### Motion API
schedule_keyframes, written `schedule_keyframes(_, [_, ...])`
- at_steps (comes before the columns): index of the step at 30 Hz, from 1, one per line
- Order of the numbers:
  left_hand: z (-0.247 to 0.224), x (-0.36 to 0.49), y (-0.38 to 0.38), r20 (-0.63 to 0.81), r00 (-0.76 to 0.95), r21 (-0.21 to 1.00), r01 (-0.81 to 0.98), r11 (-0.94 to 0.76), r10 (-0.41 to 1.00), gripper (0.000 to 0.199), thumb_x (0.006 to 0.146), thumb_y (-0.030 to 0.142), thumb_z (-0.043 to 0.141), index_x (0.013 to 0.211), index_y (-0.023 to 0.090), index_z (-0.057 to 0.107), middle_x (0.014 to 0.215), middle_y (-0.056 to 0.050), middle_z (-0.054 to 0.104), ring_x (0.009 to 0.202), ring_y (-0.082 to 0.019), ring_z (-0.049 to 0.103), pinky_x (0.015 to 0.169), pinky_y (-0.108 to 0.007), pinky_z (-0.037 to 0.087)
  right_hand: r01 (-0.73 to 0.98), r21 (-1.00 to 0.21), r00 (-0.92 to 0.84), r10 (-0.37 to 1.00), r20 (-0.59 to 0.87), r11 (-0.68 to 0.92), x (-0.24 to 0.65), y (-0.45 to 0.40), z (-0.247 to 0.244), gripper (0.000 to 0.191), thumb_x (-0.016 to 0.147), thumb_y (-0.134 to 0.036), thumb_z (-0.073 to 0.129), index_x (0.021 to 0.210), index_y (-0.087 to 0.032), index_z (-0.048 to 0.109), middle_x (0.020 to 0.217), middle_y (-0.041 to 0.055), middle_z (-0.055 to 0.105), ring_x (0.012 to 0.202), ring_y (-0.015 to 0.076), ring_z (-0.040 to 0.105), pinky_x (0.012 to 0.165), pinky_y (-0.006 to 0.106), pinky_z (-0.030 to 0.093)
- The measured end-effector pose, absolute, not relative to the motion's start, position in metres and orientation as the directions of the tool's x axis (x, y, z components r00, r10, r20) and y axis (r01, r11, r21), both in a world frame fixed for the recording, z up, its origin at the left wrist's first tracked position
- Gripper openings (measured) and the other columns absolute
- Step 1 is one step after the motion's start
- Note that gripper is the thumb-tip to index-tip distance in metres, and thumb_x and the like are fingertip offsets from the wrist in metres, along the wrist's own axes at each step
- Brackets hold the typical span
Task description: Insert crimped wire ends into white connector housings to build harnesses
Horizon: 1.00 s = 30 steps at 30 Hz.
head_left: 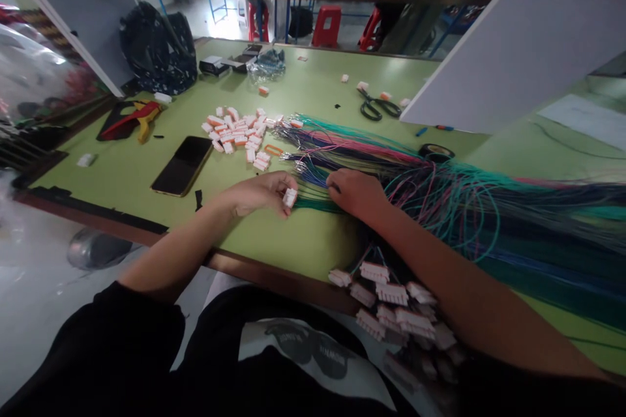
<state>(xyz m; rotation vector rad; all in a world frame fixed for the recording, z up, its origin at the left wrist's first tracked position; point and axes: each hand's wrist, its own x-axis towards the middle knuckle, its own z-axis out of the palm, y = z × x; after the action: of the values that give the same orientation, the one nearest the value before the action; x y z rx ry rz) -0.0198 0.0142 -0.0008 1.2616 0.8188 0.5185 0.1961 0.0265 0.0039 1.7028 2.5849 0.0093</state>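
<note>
My left hand pinches a small white connector housing above the green table, near the table's front. Green wires run from beside the housing toward the right; whether they are seated in it I cannot tell. My right hand rests with curled fingers on the wire bundle, whose bare metal ends point left; what its fingertips grip is hidden. Behind my left hand lies a pile of white and orange connector housings. Below my right forearm, several wired connectors hang over the table edge.
A phone lies left of the pile, with a red and yellow tool beyond it. Scissors and a roll of black tape are behind the wires. A grey panel slants in at the right; a black bag stands back left.
</note>
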Motion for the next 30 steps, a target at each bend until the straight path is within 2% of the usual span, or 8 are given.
schedule_keyframes(4, [-0.002, -0.019, 0.013, -0.256, 0.648, 0.956, 0.06, 0.287, 0.718, 0.026, 0.064, 0.012, 0.068, 0.085, 0.014, 0.052, 0.071, 0.002, 0.059, 0.062, -0.008, 0.059, 0.061, -0.024, 0.048, 0.906, 0.077, -0.414, 0.909, -0.046, 0.416, 0.196, 0.029, 0.003, 0.022, 0.083, -0.02, 0.046, 0.09, -0.016, 0.066, 0.096, 0.0131, 0.066, 0.086, 0.0216, 0.059, 0.053, 0.027, 0.029])
schedule_keyframes(6, [-0.005, -0.018, 0.013, -0.255, 0.656, 0.954, 0.05, 0.296, 0.711, 0.024, 0.066, 0.012, 0.068, 0.084, 0.014, 0.052, 0.069, 0.003, 0.059, 0.059, -0.007, 0.058, 0.058, -0.022, 0.048, 0.904, 0.045, -0.424, 0.905, -0.015, 0.424, 0.198, 0.031, 0.001, 0.02, 0.082, -0.019, 0.047, 0.085, -0.016, 0.067, 0.092, 0.012, 0.067, 0.083, 0.0199, 0.059, 0.052, 0.026, 0.029])
schedule_keyframes(8, [-0.008, -0.016, 0.013, -0.25, 0.644, 0.952, 0.027, 0.305, 0.723, 0.025, 0.065, 0.011, 0.069, 0.083, 0.014, 0.052, 0.067, 0.003, 0.059, 0.057, -0.006, 0.058, 0.056, -0.02, 0.047, 0.907, -0.069, -0.415, 0.909, 0.025, 0.416, 0.203, 0.035, -0.002, 0.015, 0.078, -0.018, 0.051, 0.077, -0.018, 0.066, 0.082, 0.0082, 0.067, 0.074, 0.0168, 0.058, 0.052, 0.025, 0.029])
schedule_keyframes(13, [-0.016, -0.011, 0.017, -0.206, 0.566, 0.944, -0.101, 0.315, 0.798, 0.027, 0.063, 0.014, 0.073, 0.081, 0.014, 0.053, 0.068, 0.003, 0.061, 0.059, -0.007, 0.06, 0.062, -0.021, 0.05, 0.779, -0.508, -0.345, 0.928, 0.142, 0.367, 0.216, 0.045, -0.008, 0.005, 0.064, -0.02, 0.06, 0.061, -0.018, 0.062, 0.062, 0.0, 0.062, 0.059, 0.0123, 0.053, 0.055, 0.024, 0.036])
schedule_keyframes(16, [-0.018, -0.007, 0.018, -0.178, 0.562, 0.927, -0.178, 0.329, 0.808, 0.032, 0.06, 0.017, 0.077, 0.081, 0.014, 0.053, 0.07, 0.002, 0.063, 0.062, -0.008, 0.062, 0.064, -0.022, 0.051, 0.623, -0.695, -0.315, 0.928, 0.197, 0.359, 0.212, 0.042, -0.007, 0.006, 0.063, -0.023, 0.059, 0.061, -0.018, 0.06, 0.061, -0.0015, 0.06, 0.058, 0.0111, 0.051, 0.057, 0.023, 0.038])
schedule_keyframes(18, [-0.019, -0.005, 0.017, -0.166, 0.567, 0.912, -0.222, 0.344, 0.807, 0.036, 0.058, 0.018, 0.08, 0.082, 0.014, 0.053, 0.07, 0.002, 0.063, 0.061, -0.008, 0.062, 0.064, -0.021, 0.051, 0.529, -0.763, -0.361, 0.912, 0.192, 0.371, 0.205, 0.036, -0.003, 0.012, 0.066, -0.028, 0.058, 0.066, -0.017, 0.062, 0.063, -0.0016, 0.061, 0.056, 0.0098, 0.049, 0.056, 0.023, 0.038])
schedule_keyframes(22, [-0.021, -0.001, 0.016, -0.156, 0.567, 0.885, -0.283, 0.369, 0.809, 0.041, 0.055, 0.017, 0.082, 0.084, 0.015, 0.053, 0.069, 0.003, 0.065, 0.059, -0.008, 0.062, 0.061, -0.021, 0.051, 0.465, -0.785, -0.468, 0.866, 0.176, 0.41, 0.194, 0.023, 0.005, 0.017, 0.07, -0.032, 0.056, 0.07, -0.017, 0.064, 0.062, -0.0016, 0.06, 0.053, 0.008, 0.046, 0.054, 0.022, 0.035])
schedule_keyframes(30, [-0.022, -0.001, 0.017, -0.14, 0.564, 0.885, -0.297, 0.358, 0.814, 0.039, 0.058, 0.011, 0.077, 0.089, 0.016, 0.053, 0.068, 0.004, 0.064, 0.061, -0.009, 0.063, 0.063, -0.022, 0.052, 0.5, -0.73, -0.484, 0.849, 0.211, 0.466, 0.193, 0.017, 0.006, 0.01, 0.066, -0.022, 0.051, 0.059, -0.018, 0.057, 0.056, -0.0025, 0.055, 0.05, 0.0069, 0.042, 0.049, 0.02, 0.032])
